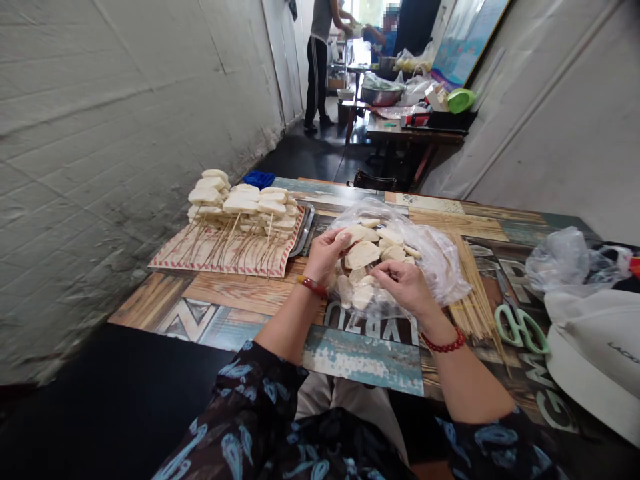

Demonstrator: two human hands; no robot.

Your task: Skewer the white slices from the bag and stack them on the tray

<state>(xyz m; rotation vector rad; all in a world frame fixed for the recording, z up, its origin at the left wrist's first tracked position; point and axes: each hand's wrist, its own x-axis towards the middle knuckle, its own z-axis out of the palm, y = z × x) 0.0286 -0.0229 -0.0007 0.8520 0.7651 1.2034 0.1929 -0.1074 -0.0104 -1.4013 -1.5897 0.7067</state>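
Note:
My left hand [325,259] is closed on a pale oval food slice [361,233], thumb on top, above an opened clear plastic bag [440,260]. Several loose slices [364,255] of the same kind lie in the bag. My right hand [403,283] is pinched at the bag's near right side, close to the slices; what its fingertips hold is too small to make out. To the left, stacked slices on sticks [243,200] rest on a paper-lined metal tray [306,230], their sticks pointing toward me. A bundle of bare wooden skewers [473,293] lies right of the bag.
Green-handled scissors [521,327] and a white cap [595,353] lie at the right of the patterned table [365,357]. Behind them is a crumpled plastic bag [560,257]. A blue cloth-like item [259,179] sits beyond the tray. Two people work at the back near another table [400,133].

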